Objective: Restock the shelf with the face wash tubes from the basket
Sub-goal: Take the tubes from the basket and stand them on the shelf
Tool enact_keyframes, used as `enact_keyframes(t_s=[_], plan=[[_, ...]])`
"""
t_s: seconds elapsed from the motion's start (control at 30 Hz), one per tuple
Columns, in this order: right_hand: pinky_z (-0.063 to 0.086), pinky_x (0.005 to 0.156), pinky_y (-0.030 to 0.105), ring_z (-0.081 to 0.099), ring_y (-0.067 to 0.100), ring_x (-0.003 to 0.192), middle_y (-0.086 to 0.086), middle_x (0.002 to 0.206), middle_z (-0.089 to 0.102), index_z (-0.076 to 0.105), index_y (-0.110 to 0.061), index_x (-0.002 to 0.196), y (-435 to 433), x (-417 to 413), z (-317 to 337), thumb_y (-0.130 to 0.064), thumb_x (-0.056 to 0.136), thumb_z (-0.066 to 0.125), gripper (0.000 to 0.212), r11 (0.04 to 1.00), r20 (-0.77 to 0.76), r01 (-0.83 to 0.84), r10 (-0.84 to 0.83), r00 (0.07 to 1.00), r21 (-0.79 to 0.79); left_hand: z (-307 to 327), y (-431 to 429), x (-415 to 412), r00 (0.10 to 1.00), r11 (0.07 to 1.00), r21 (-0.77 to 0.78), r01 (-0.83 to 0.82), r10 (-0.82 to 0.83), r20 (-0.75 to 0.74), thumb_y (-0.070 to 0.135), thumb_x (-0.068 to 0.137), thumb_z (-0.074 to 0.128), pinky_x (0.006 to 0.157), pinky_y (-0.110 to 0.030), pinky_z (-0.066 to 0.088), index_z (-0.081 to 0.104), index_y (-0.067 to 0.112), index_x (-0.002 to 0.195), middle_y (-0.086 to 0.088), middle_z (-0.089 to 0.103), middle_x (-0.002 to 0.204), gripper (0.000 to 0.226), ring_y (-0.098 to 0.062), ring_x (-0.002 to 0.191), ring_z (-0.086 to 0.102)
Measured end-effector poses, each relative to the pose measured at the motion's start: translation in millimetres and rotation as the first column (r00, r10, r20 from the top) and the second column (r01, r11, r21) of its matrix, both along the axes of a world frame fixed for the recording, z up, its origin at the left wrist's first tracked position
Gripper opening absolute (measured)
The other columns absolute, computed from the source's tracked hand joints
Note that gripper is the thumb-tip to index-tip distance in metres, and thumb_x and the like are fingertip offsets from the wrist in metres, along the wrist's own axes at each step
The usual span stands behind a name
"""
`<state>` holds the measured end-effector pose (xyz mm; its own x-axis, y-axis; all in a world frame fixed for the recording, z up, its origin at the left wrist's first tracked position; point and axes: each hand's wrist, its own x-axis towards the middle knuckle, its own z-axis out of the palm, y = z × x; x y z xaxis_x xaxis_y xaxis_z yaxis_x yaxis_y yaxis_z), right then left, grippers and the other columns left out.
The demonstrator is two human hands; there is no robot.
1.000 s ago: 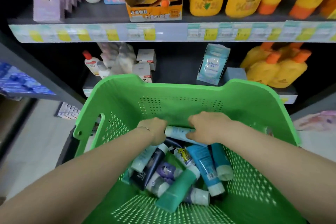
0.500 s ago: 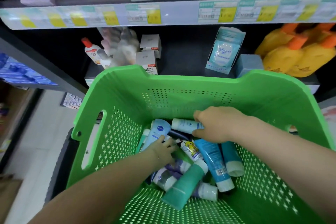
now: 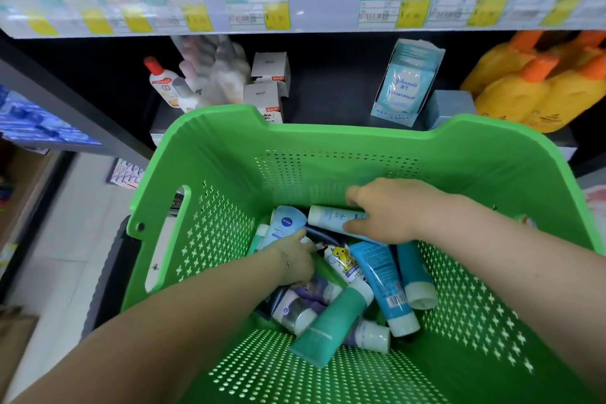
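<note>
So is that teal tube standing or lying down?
Lying down: the teal plastic tube rests slanted across other tubes in the green perforated basket.

Basket [image 3: 229,147]: green, perforated, standing before your shelf [image 3: 331,98].
Tubes [image 3: 383,282]: blue, teal, green and white, piled crisscross on its floor.
Pale tube [image 3: 328,217]: lies crosswise atop the pile, gripped by your right hand [image 3: 390,213].

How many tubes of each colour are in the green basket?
Blue tubes: 3
Pale tube: 1
Green tube: 1
Mint tube: 1
Cartoon tube: 1
Purple tubes: 2
White tube: 1
Navy tube: 1
Total: 11 showing; more may hide underneath.
</note>
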<state>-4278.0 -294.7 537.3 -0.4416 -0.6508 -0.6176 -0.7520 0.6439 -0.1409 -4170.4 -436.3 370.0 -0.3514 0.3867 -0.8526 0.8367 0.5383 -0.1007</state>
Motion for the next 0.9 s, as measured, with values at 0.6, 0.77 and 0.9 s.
enact_keyframes(t_s=[0.6,0.77,0.9], plan=[[0.051,0.084,0.036,0.058,0.027,0.098,0.009,0.116,0.059,0.054,-0.017,0.122,3,-12,-7,-0.035,0.097,0.047,0.032,0.993,0.06,0.112,-0.11,0.992,-0.039,58,-11,-27,0.521,0.263,0.609,-0.748,0.801,0.294,0.036,0.091,0.063,0.084,-0.037,0.053,0.059,0.013,0.114,-0.008,0.069,0.107,0.033,-0.024,0.095,0.065],[0.049,0.087,0.032,0.057,0.03,0.11,0.014,0.129,0.056,0.05,-0.012,0.134,7,-14,2,0.0,0.089,0.042,0.048,0.99,0.09,0.144,-0.144,0.985,0.003,84,-13,-36,0.373,-0.016,0.689,-0.725,0.831,0.412,0.032,0.089,0.066,0.089,-0.04,0.054,0.056,0.025,0.104,0.001,0.07,0.106,0.019,-0.015,0.097,0.066],[0.047,0.079,0.029,0.057,0.024,0.101,0.01,0.127,0.059,0.052,-0.014,0.133,11,-22,11,0.005,0.088,0.043,0.05,0.977,0.158,0.203,-0.192,0.969,-0.06,108,-25,-37,0.32,-0.131,0.726,-0.675,0.835,0.448,0.031,0.088,0.068,0.087,-0.042,0.055,0.055,0.024,0.098,0.002,0.07,0.105,0.017,-0.015,0.097,0.067]])
